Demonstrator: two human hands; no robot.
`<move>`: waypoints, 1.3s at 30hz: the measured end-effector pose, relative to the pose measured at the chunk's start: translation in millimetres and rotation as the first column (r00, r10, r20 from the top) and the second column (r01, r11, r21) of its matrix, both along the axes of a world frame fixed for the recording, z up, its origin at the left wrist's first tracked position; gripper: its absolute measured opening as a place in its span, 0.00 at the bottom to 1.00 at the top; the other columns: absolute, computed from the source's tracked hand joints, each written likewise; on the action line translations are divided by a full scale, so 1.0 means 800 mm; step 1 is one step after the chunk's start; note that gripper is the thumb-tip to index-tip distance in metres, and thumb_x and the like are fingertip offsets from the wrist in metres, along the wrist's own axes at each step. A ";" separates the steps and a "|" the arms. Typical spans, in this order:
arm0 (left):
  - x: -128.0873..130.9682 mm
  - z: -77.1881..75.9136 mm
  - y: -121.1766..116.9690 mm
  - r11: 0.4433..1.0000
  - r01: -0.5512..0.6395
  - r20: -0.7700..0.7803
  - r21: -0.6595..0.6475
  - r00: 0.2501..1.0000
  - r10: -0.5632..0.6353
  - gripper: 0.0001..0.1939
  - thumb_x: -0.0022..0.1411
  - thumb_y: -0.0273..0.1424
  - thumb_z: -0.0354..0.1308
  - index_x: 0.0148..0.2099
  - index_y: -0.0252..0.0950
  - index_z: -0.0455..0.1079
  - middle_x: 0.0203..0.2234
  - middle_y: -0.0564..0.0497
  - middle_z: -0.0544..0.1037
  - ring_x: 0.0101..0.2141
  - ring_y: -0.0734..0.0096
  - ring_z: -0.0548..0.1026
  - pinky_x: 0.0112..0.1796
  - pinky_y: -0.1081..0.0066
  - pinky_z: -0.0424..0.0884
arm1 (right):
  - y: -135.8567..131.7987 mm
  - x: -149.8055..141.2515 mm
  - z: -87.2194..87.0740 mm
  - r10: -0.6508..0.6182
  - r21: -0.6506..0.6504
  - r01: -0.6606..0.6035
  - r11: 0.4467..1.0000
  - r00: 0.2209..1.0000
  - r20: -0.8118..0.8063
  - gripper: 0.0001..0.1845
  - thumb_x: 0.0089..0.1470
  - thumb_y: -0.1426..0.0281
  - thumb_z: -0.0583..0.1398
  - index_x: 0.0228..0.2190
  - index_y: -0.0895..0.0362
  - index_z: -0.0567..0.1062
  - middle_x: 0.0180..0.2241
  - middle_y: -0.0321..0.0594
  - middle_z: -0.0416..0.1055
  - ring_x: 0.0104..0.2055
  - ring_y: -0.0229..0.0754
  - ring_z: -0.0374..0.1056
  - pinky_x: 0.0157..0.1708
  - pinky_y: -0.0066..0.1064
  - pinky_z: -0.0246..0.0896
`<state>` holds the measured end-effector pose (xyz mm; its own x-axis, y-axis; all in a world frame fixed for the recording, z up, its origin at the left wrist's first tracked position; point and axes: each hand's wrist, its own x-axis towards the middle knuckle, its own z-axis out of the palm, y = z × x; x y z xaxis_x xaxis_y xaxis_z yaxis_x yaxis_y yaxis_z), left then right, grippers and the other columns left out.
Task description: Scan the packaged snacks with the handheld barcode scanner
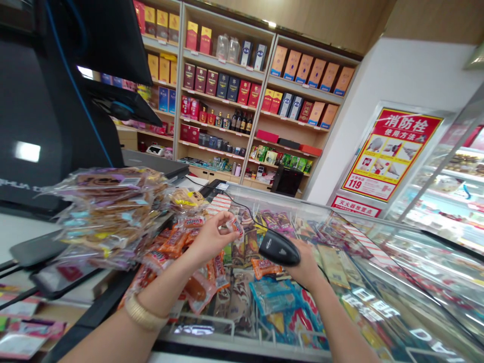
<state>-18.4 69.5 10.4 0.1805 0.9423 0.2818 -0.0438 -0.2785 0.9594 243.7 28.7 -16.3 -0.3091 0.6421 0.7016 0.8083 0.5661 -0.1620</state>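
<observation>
My left hand (214,236), with a gold bracelet (145,311) on its wrist, pinches a small wrapped snack packet (236,228) by its end. A black barcode scanner (279,248) is gripped in my right hand (305,262), its head turned toward the packet a short way off. Orange-wrapped snack packets (177,241) lie in a loose heap under and beside my left forearm. Another orange packet (264,267) rests on the glass top below the scanner. The writing on the pinched packet is too small to read.
A tall pile of clear-bagged flat snacks (109,217) stands left, beside a dark monitor (109,40). Beneath the hands, a glass-topped case (325,212) shows ice-cream packs inside. The scanner's cable (242,201) runs across the glass. Shelves of boxes (227,75) line the back wall.
</observation>
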 end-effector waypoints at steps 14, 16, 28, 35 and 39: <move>0.002 0.001 -0.003 0.995 0.040 -0.144 0.091 0.989 -0.027 0.16 0.44 0.32 0.64 0.36 0.37 0.64 0.31 0.54 0.77 0.28 0.73 0.74 0.29 0.74 0.69 | 0.001 0.002 0.000 0.003 0.017 -0.003 1.000 1.000 -0.023 0.10 0.48 0.64 0.59 0.34 0.53 0.77 0.30 0.40 0.77 0.32 0.45 0.73 0.33 0.34 0.68; 0.004 -0.002 -0.003 0.995 0.053 -0.180 0.088 0.983 -0.036 0.15 0.44 0.30 0.63 0.35 0.37 0.64 0.31 0.54 0.77 0.26 0.74 0.74 0.28 0.74 0.69 | 0.002 0.005 -0.001 -0.011 0.077 0.014 0.997 0.999 -0.036 0.12 0.48 0.64 0.59 0.34 0.53 0.77 0.30 0.41 0.77 0.32 0.46 0.73 0.33 0.34 0.68; -0.007 -0.002 -0.013 0.922 0.305 -0.613 0.238 0.783 -0.101 0.21 0.48 0.24 0.56 0.46 0.39 0.73 0.44 0.47 0.78 0.48 0.61 0.74 0.52 0.61 0.66 | 0.006 0.015 0.002 -0.041 0.217 0.062 0.974 0.994 -0.100 0.10 0.44 0.67 0.58 0.32 0.54 0.75 0.28 0.40 0.76 0.29 0.46 0.73 0.29 0.34 0.68; -0.040 -0.001 -0.008 0.908 0.374 -0.874 0.190 0.486 -0.017 0.21 0.37 0.24 0.64 0.38 0.43 0.78 0.48 0.46 0.75 0.51 0.52 0.69 0.54 0.58 0.62 | 0.008 0.019 -0.002 -0.051 0.203 0.071 0.977 0.994 -0.100 0.09 0.42 0.67 0.57 0.29 0.53 0.75 0.26 0.40 0.75 0.27 0.46 0.72 0.27 0.33 0.66; -0.042 -0.001 -0.009 0.904 0.401 -0.904 0.151 0.425 -0.037 0.14 0.39 0.24 0.63 0.31 0.43 0.79 0.46 0.47 0.75 0.51 0.53 0.69 0.55 0.58 0.61 | 0.009 0.020 -0.004 -0.053 0.195 0.072 0.978 0.993 -0.102 0.10 0.43 0.67 0.57 0.30 0.54 0.75 0.26 0.41 0.76 0.28 0.46 0.72 0.27 0.33 0.66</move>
<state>-51.9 62.5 9.5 0.6829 0.7247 0.0917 0.6485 -0.6592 0.3807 260.0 36.2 -19.2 -0.1978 0.5036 0.8410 0.8294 0.5432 -0.1302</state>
